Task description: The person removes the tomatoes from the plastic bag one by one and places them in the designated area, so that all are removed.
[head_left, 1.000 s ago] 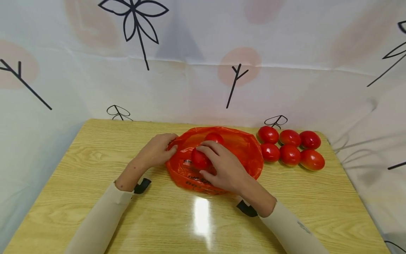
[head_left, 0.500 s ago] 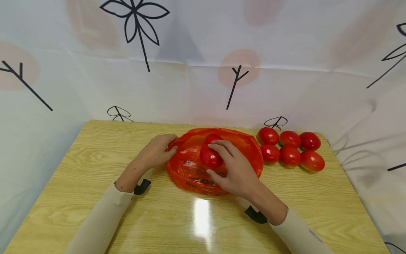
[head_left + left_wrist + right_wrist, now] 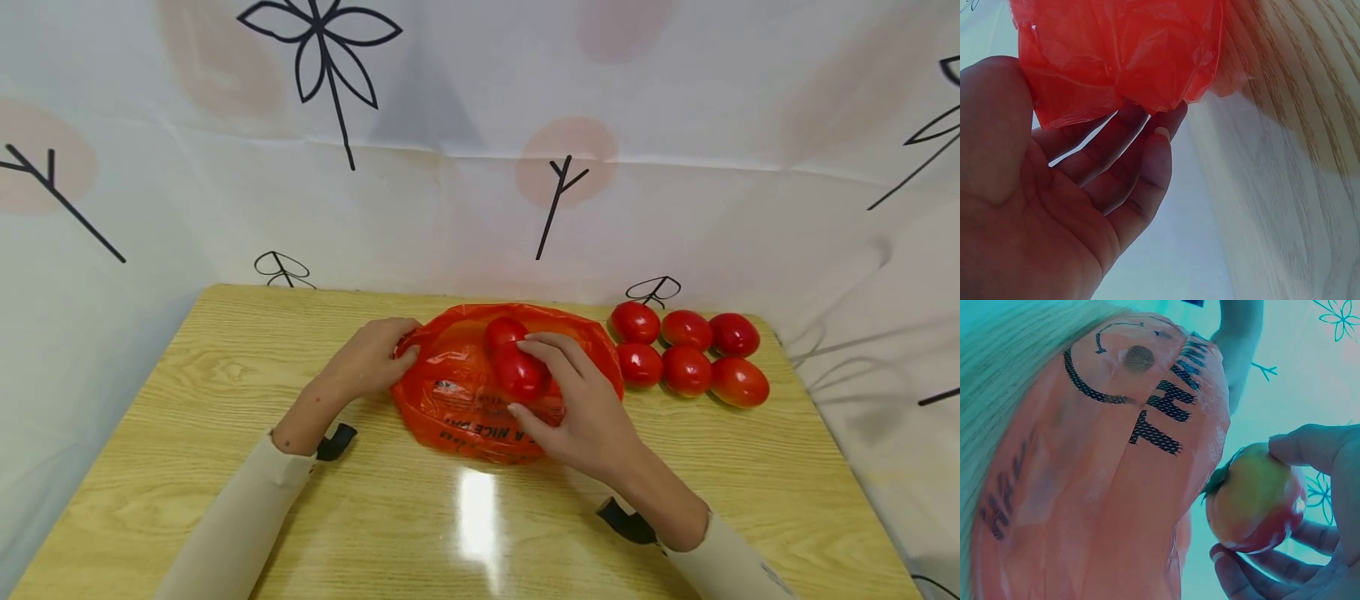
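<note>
A red plastic bag [image 3: 442,429] with black print lies with its mouth spread wide in the middle of the table. My left hand [image 3: 363,360] holds its left rim; in the left wrist view the thumb is in front and the fingers [image 3: 1094,159] reach behind the plastic. With thumb and fingertips, my right hand [image 3: 588,417] grips a red tomato [image 3: 519,375] over the bag's mouth. In the right wrist view this tomato [image 3: 1257,500] has green leaves and a yellowish side, and it is at the bag's rim. A second tomato [image 3: 506,332] shows inside the bag, partly covered.
Several red tomatoes [image 3: 686,369] lie in two rows right of the bag, at the back right of the wooden table [image 3: 187,467]. A white cloth with plant drawings [image 3: 450,200] hangs behind the table's back edge.
My right hand has moved right with the tomato, uncovering more of the bag's inside and the second tomato. The left hand has stayed at the rim.
</note>
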A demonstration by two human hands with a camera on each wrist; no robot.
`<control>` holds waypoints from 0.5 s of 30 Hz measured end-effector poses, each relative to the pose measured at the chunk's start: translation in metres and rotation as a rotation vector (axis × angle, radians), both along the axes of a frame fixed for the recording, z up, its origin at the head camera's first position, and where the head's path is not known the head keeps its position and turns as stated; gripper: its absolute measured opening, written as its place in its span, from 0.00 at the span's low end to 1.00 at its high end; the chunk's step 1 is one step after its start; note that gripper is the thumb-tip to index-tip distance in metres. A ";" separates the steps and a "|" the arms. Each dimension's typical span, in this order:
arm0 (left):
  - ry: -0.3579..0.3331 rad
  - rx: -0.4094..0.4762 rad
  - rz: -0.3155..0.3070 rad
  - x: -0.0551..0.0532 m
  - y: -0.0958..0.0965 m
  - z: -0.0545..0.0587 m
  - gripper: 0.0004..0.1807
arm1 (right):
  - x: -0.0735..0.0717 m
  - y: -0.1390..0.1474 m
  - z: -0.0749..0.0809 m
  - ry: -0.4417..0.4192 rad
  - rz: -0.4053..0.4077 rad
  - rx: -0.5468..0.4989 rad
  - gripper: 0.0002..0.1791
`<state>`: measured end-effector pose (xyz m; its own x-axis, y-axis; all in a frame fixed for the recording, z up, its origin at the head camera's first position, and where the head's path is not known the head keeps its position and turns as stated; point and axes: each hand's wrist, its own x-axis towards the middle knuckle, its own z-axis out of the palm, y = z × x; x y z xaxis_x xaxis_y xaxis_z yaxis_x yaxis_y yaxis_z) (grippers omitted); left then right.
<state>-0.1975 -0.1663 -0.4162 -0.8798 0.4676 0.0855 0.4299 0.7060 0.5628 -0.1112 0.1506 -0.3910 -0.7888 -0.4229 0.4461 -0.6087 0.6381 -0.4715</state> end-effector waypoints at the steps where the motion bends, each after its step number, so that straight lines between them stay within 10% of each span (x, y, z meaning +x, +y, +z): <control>1: 0.000 0.000 0.001 0.000 0.000 0.000 0.11 | 0.001 0.001 0.000 -0.006 -0.003 -0.004 0.40; 15: 0.002 -0.004 0.001 0.000 -0.001 -0.001 0.12 | 0.015 0.017 0.003 -0.019 -0.069 -0.034 0.41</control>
<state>-0.1976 -0.1675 -0.4170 -0.8803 0.4667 0.0856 0.4301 0.7086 0.5594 -0.0964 0.1679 -0.3883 -0.8241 -0.3520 0.4438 -0.5544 0.6616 -0.5048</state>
